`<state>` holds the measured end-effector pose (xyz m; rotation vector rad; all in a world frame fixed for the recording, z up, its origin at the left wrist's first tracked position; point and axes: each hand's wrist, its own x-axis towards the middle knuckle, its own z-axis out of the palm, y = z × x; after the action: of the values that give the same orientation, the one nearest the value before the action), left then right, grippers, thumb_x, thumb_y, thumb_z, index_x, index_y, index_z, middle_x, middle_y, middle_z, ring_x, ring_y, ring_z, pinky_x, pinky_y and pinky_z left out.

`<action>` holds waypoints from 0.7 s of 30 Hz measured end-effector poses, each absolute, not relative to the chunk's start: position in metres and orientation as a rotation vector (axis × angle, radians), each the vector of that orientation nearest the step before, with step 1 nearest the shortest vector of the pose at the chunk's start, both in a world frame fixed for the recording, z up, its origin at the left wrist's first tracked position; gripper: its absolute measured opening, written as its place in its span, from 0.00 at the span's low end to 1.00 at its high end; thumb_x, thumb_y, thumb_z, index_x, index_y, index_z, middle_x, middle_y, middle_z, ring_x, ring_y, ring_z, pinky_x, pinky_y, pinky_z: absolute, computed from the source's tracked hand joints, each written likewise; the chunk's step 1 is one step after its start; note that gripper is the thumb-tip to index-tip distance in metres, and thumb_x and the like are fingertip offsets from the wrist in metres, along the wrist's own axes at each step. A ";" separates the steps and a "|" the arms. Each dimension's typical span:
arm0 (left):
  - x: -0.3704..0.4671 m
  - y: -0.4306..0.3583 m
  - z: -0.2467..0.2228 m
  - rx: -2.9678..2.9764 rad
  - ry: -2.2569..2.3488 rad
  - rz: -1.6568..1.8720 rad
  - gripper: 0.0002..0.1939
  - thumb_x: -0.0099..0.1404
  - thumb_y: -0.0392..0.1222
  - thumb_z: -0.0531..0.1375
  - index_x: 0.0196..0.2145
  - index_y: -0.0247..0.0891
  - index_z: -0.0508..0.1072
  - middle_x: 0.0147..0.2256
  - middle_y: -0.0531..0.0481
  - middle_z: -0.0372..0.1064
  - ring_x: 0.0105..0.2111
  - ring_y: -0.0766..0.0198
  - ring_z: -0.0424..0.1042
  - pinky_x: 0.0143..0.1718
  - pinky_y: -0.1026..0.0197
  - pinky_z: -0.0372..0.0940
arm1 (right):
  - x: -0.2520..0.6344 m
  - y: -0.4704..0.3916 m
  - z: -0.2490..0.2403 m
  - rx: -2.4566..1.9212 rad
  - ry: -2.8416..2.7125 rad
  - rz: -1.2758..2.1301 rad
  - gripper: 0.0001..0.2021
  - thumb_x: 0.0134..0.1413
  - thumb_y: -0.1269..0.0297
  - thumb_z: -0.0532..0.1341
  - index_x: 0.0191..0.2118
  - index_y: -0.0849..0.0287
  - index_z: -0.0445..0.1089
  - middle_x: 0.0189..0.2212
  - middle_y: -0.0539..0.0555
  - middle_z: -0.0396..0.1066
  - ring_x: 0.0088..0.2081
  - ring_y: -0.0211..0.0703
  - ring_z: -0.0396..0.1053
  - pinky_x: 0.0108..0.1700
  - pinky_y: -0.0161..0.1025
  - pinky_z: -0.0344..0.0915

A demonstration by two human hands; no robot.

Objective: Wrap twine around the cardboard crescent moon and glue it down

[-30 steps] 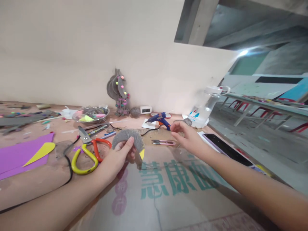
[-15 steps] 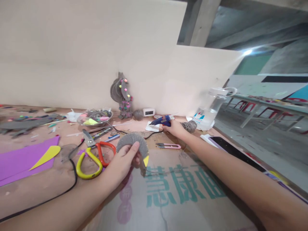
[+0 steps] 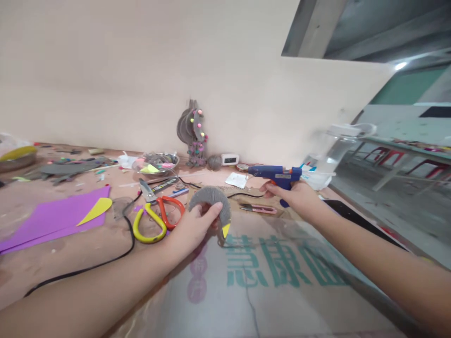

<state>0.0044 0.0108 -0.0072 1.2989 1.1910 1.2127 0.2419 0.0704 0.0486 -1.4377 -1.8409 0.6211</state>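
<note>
Between the thumb and fingers of my left hand (image 3: 197, 223) is a curved crescent piece wrapped in grey yarn (image 3: 211, 196), with a bare yellow tip at its lower right end. A strand of grey yarn trails from it over the printed cardboard. My right hand (image 3: 291, 195) grips a blue glue gun (image 3: 273, 172) by its handle, raised above the table with the nozzle pointing left. Below it lie pink-handled thread snips (image 3: 259, 208). Scissors with yellow and red handles (image 3: 151, 218) rest just left of my left hand.
Purple sheets (image 3: 52, 218) with a yellow cutout (image 3: 97, 210) lie at left. Behind stand a metal bowl of scraps (image 3: 157, 164), a grey decorated figure (image 3: 192, 131), a small white digital clock (image 3: 230, 159) and a water bottle (image 3: 333, 150). A black cord (image 3: 88, 270) crosses the table.
My right hand has lifted the glue gun off the table and drawn it right. My left hand still holds the yarn-wrapped crescent. The whole view has shifted a little.
</note>
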 end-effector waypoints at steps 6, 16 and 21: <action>0.005 0.009 -0.009 1.210 1.186 1.247 0.19 0.56 0.56 0.57 0.23 0.36 0.66 0.20 0.54 0.64 0.22 0.66 0.65 0.26 0.64 0.59 | 0.242 0.017 0.030 -1.435 -1.910 0.746 0.15 0.49 0.51 0.58 0.28 0.58 0.70 0.27 0.54 0.73 0.32 0.46 0.71 0.35 0.41 0.68; 0.002 0.003 0.006 1.431 1.496 1.138 0.20 0.57 0.58 0.54 0.22 0.37 0.69 0.23 0.51 0.70 0.26 0.61 0.67 0.30 0.63 0.58 | 0.229 0.000 0.025 -1.159 -2.074 0.975 0.14 0.45 0.51 0.63 0.24 0.57 0.65 0.22 0.49 0.66 0.26 0.38 0.65 0.29 0.35 0.63; 0.000 0.001 0.007 1.491 1.573 1.095 0.20 0.57 0.58 0.54 0.21 0.38 0.69 0.24 0.50 0.71 0.28 0.59 0.68 0.33 0.62 0.57 | 0.226 -0.005 0.025 -1.229 -2.028 1.081 0.18 0.40 0.49 0.65 0.24 0.58 0.62 0.20 0.48 0.63 0.24 0.37 0.61 0.25 0.34 0.58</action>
<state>0.0000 0.0006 0.0065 1.4912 1.5726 1.0946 0.2256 -0.0054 0.0247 -1.2290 -2.0282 1.0808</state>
